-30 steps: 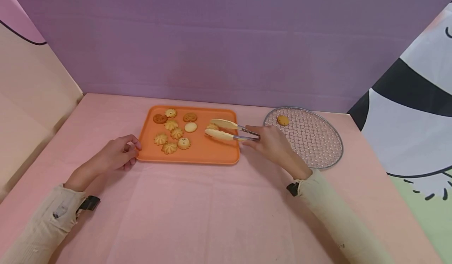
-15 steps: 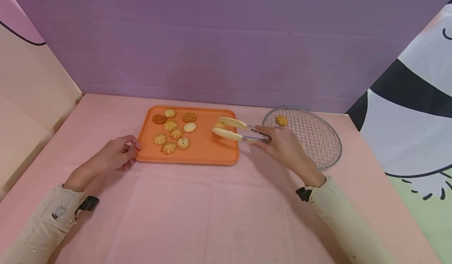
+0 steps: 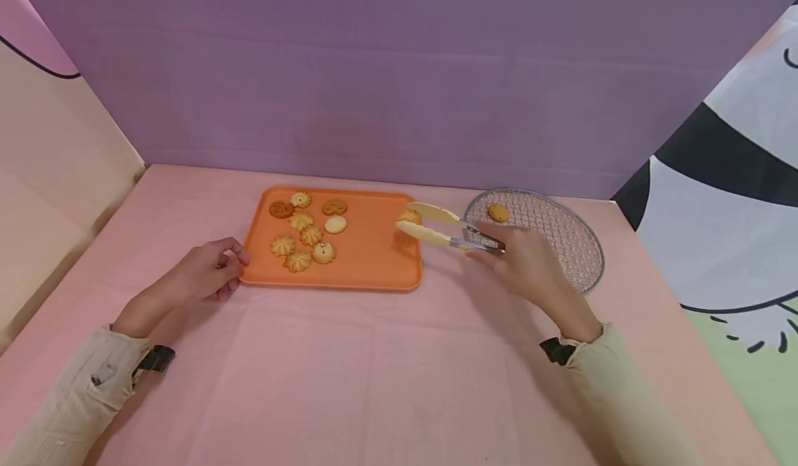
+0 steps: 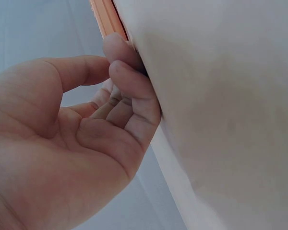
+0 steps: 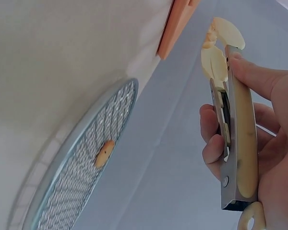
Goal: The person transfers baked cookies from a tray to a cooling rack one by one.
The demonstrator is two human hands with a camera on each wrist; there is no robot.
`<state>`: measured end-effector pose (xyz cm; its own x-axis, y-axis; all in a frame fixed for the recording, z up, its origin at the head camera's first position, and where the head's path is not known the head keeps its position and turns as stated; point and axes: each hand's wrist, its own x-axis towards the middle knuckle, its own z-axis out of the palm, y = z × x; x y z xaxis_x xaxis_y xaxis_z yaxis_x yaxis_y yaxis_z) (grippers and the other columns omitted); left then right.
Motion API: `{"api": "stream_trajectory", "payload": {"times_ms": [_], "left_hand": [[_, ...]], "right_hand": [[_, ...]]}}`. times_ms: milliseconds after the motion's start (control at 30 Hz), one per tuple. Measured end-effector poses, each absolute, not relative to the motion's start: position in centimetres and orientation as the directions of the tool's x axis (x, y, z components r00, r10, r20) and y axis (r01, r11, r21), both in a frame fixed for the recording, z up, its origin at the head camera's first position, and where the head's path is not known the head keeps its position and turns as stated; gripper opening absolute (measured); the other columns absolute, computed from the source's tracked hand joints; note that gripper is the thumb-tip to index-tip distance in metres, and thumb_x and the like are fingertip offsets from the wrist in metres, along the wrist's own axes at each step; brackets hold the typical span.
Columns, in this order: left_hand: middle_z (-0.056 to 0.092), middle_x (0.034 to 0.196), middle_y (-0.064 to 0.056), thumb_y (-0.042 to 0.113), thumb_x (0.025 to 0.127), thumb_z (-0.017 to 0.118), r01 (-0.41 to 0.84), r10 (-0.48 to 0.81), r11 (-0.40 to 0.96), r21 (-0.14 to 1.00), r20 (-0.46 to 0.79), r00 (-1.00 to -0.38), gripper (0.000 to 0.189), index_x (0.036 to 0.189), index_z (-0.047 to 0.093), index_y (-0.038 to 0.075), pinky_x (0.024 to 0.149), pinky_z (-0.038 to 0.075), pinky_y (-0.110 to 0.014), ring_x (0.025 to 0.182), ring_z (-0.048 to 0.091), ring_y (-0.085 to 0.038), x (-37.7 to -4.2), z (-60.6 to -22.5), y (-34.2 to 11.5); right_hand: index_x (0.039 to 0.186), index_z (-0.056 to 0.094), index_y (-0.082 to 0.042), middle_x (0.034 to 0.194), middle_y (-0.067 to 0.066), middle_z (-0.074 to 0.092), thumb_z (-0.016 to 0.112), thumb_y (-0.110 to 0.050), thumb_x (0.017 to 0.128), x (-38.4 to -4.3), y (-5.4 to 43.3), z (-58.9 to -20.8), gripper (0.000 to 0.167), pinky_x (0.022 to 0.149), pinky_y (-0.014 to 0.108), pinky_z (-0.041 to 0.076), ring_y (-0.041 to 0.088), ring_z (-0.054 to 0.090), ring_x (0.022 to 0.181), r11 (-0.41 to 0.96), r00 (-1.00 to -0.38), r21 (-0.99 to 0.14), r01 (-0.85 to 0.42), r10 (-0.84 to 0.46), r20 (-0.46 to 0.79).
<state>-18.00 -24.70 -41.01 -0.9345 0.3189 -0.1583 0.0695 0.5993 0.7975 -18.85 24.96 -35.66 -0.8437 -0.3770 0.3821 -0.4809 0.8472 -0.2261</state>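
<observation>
My right hand [image 3: 530, 262] grips a pair of tongs [image 3: 461, 230] with cream-coloured tips and metal arms. Between those tips is a golden ridged cookie [image 3: 409, 215], raised over the right rim of the orange tray [image 3: 374, 272]; the tips partly cover it. In the right wrist view the fingers and thumb wrap the tongs [image 5: 242, 129]. At the tray's near left corner rests my left hand [image 3: 202, 270], its loosely bent fingertips touching the rim. The left wrist view shows the fingertips against the tray edge [image 4: 108, 19].
Several cookies, among them a round pale one [image 3: 335, 224] and a pretzel-shaped one [image 3: 334, 207], lie on the tray's left half. To the right is an oval wire rack [image 3: 561, 234] bearing one speckled cookie [image 3: 498, 212]. A purple backdrop [image 3: 386, 85] stands behind the pink-covered table [image 3: 349, 376].
The right hand has moved right with the tongs, carrying the ridged cookie from over the tray's right part to its right rim. My left hand has stayed at the tray corner.
</observation>
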Motion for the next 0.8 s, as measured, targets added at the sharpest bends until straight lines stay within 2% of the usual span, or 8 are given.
{"api": "stream_trajectory", "payload": {"times_ms": [133, 367, 633, 800], "left_hand": [[0.058, 0.068, -0.007, 0.001, 0.098, 0.055, 0.064, 0.308, 0.610, 0.790, -0.162, -0.937, 0.013, 0.109, 0.051, -0.003, 0.050, 0.052, -0.028, 0.053, 0.056, -0.018, -17.9, -41.1, -24.9], [0.058, 0.067, -0.007, 0.001, 0.098, 0.054, 0.090, 0.326, 0.612, 0.786, -0.147, -0.934, 0.013, 0.109, 0.052, -0.003, 0.049, 0.051, -0.028, 0.052, 0.055, -0.018, -18.1, -40.9, -24.7], [0.058, 0.067, -0.007, 0.001, 0.098, 0.054, 0.077, 0.319, 0.615, 0.785, -0.158, -0.935, 0.014, 0.110, 0.051, -0.004, 0.049, 0.051, -0.028, 0.052, 0.055, -0.018, -18.2, -40.9, -24.4], [0.058, 0.067, -0.006, 0.001, 0.098, 0.054, 0.082, 0.320, 0.616, 0.784, -0.154, -0.935, 0.013, 0.109, 0.051, -0.003, 0.048, 0.051, -0.027, 0.052, 0.055, -0.018, -18.1, -40.9, -24.6]], "right_hand": [[0.122, 0.071, -0.006, 0.063, -0.001, 0.063, 0.084, -0.027, 0.080, -18.9, 25.6, -35.5, 0.049, 0.051, 0.029, 0.037, 0.011, 0.049, 0.055, 0.846, -0.830, -0.212, -0.490, -0.378, 0.410], [0.122, 0.071, -0.008, 0.068, 0.001, 0.070, 0.085, -0.026, 0.079, -18.4, 26.9, -35.0, 0.049, 0.050, 0.031, 0.042, 0.011, 0.060, 0.058, 0.863, -0.829, -0.200, -0.464, -0.343, 0.441], [0.121, 0.071, -0.006, 0.061, 0.004, 0.067, 0.086, -0.024, 0.077, -18.5, 28.2, -34.5, 0.050, 0.048, 0.030, 0.039, 0.012, 0.054, 0.051, 0.868, -0.793, -0.158, -0.471, -0.338, 0.507], [0.121, 0.070, -0.002, 0.066, 0.008, 0.069, 0.085, -0.024, 0.079, -18.5, 29.0, -34.3, 0.050, 0.050, 0.032, 0.040, 0.014, 0.053, 0.052, 0.881, -0.808, -0.157, -0.447, -0.322, 0.494]]}}
